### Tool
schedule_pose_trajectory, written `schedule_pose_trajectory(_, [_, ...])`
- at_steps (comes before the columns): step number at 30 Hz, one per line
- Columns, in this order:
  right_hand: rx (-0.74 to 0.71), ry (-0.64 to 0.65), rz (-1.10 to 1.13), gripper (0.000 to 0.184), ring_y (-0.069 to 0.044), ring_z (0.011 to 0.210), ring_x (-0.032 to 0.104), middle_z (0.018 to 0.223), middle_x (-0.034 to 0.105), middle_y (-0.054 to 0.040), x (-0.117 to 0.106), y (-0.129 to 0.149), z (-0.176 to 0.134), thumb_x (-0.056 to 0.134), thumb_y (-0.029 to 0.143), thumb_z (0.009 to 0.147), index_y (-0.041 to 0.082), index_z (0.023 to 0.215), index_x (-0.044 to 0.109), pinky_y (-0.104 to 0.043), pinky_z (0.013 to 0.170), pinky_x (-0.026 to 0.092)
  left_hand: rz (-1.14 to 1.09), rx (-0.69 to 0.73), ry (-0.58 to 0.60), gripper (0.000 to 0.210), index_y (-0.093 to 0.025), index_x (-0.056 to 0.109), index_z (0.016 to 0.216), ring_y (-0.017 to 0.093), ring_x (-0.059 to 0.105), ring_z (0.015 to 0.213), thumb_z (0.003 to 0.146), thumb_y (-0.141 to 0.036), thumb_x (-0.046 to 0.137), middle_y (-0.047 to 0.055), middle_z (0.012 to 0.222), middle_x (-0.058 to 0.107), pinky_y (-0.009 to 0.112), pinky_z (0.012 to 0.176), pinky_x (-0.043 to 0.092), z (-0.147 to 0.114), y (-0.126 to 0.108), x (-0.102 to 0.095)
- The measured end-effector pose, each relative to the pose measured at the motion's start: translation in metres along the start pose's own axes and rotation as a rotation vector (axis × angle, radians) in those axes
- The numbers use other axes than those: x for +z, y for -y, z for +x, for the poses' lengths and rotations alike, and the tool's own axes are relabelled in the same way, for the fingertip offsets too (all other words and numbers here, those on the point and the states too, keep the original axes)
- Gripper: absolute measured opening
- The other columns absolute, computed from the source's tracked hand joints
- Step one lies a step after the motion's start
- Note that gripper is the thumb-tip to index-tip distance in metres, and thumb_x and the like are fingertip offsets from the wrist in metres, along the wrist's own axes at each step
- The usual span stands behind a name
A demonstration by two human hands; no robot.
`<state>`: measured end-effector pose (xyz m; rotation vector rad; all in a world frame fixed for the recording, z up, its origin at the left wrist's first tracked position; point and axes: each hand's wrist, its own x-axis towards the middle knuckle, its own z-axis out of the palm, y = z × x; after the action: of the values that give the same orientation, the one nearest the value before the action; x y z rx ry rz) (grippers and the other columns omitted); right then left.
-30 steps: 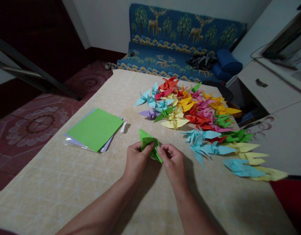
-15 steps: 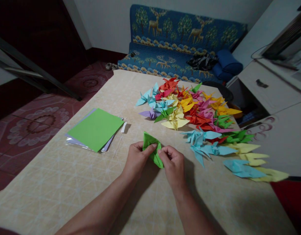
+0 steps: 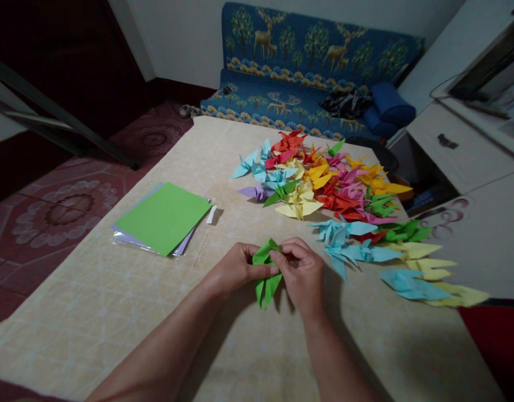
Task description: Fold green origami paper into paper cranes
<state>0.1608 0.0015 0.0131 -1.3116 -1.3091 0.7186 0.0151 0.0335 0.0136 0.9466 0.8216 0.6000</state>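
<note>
A folded piece of green origami paper [image 3: 267, 287] is held above the table between both hands, its two narrow points hanging toward me. My left hand [image 3: 240, 269] pinches it from the left, thumb lying across the front. From the right, my right hand [image 3: 301, 268] grips the upper part, with thumb and fingertips on the paper's edge. The fingers behind the paper are partly hidden. Ahead and to the right lie several folded paper cranes [image 3: 301, 202] in red, yellow, orange, pink, green and light blue.
A stack of square paper with a green sheet [image 3: 164, 218] on top sits on clear plastic at the left. Beside it is a small white scrap [image 3: 212, 214]. The table [image 3: 135, 318] has a pale patterned cover. Beyond stand a blue sofa [image 3: 277, 95] and a white cabinet [image 3: 461, 145].
The green paper has been turned so its split points face me. Both hands have shifted around it, the left thumb now lower across its front.
</note>
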Motion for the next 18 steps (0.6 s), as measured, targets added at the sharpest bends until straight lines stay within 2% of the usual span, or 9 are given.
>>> schedule_pose_trajectory(2, [0.001,-0.06,-0.016,0.017,-0.014,0.065,0.054,0.068,0.055,0.0001,-0.001,-0.001,-0.001,0.064,0.019,0.079,0.018,0.063,0.059,-0.024,0.057,0.041,-0.057,-0.012,-0.006,0.028,-0.011,0.075,0.078,0.013,0.06,0.058,0.061,-0.032,0.085,0.005,0.069,0.07,0.025,0.061,0.044,0.0,-0.002,-0.002])
schedule_pose_trajectory(6, [0.001,-0.123,-0.056,0.017,-0.013,0.062,0.052,0.067,0.054,0.0006,-0.004,0.0,-0.001,0.064,0.021,0.08,0.018,0.064,0.06,-0.024,0.054,0.04,-0.165,-0.038,-0.143,0.031,-0.013,0.075,0.082,0.014,0.063,0.059,0.061,-0.033,0.085,0.006,0.072,0.072,0.026,0.062,0.048,0.002,-0.001,-0.004])
schedule_pose_trajectory(14, [0.045,-0.11,-0.021,0.015,-0.013,0.061,0.053,0.067,0.055,0.0003,-0.003,0.003,-0.001,0.064,0.023,0.079,0.018,0.065,0.063,-0.023,0.053,0.042,-0.14,0.019,-0.224,0.032,-0.011,0.076,0.08,0.014,0.061,0.058,0.062,-0.035,0.084,0.007,0.069,0.072,0.025,0.059,0.046,0.007,0.006,-0.004])
schedule_pose_trajectory(18, [0.112,-0.043,-0.021,0.015,-0.013,0.06,0.052,0.067,0.055,0.0003,-0.005,0.001,-0.002,0.064,0.025,0.077,0.018,0.064,0.061,-0.023,0.052,0.041,-0.105,0.049,-0.251,0.032,-0.011,0.075,0.078,0.012,0.058,0.055,0.063,-0.038,0.083,0.006,0.066,0.069,0.024,0.055,0.043,0.007,0.008,-0.002])
